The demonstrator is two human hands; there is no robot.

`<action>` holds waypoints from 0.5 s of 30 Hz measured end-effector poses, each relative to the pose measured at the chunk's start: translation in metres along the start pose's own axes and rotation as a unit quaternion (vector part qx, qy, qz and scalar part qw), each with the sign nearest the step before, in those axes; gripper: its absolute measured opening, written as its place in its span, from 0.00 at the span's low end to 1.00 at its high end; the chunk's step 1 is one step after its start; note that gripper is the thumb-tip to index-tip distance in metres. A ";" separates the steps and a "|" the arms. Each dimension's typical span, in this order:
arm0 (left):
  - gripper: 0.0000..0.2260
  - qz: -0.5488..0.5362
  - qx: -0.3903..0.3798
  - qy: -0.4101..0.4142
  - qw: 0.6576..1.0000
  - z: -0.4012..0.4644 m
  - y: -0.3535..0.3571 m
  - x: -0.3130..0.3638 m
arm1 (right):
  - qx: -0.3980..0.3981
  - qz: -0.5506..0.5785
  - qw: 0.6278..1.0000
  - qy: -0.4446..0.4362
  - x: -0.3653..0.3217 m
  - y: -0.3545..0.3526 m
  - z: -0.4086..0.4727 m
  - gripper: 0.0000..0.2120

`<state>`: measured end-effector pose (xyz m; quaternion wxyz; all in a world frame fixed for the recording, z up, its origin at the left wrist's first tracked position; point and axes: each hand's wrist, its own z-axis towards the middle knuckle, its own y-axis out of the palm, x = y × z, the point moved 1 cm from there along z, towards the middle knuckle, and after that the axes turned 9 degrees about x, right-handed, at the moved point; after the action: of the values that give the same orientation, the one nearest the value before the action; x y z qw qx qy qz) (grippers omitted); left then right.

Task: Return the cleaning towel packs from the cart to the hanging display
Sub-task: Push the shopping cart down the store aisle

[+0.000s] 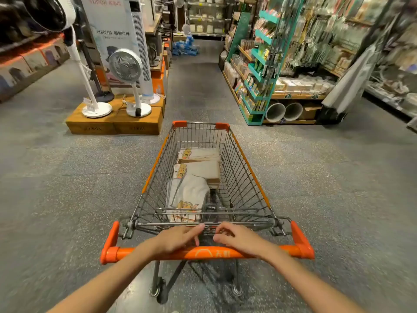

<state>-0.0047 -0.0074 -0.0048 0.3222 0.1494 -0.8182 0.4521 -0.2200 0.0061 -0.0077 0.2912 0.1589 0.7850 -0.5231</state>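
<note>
While both my hands rest on the orange push bar [140, 253] of the shopping cart [246, 177], the towel packs lie ahead of them inside the wire basket, apart from either hand. My left hand [178, 239] lies over the bar just left of centre, fingers stretched forward and loosely spread, the fingertips reaching the folded wire seat flap; nothing is pinched. My right hand [239, 239] lies over the bar just right of centre, fingers bent downward over the flap wires; I cannot tell whether they truly clasp a wire or only rest on it.

Cleaning towel packs: three seen, in a row along the left half of the basket floor. The nearest pack [187, 195] lies just beyond my left hand, behind the basket's rear wires, white cloth showing, printed card at its near end. The middle pack [198, 172] partly overlaps it at the far edge. The farthest pack [199, 154] lies beyond that, toward the front of the cart.

Surroundings: grey speckled floor [67, 177]; white pedestal fans [129, 71] on wooden crates ahead left; teal display rack [262, 71] with hanging goods ahead right, well apart from the cart.
</note>
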 end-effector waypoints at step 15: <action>0.19 0.362 0.065 0.185 0.912 -0.023 0.024 -0.001 | 0.081 -0.230 0.964 -0.110 0.012 0.014 -0.031 0.35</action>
<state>-0.0075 0.0251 -0.0118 0.2715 -0.2223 -0.7112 0.6092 -0.2306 0.0393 -0.0168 0.2339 -0.0618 0.7187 -0.6518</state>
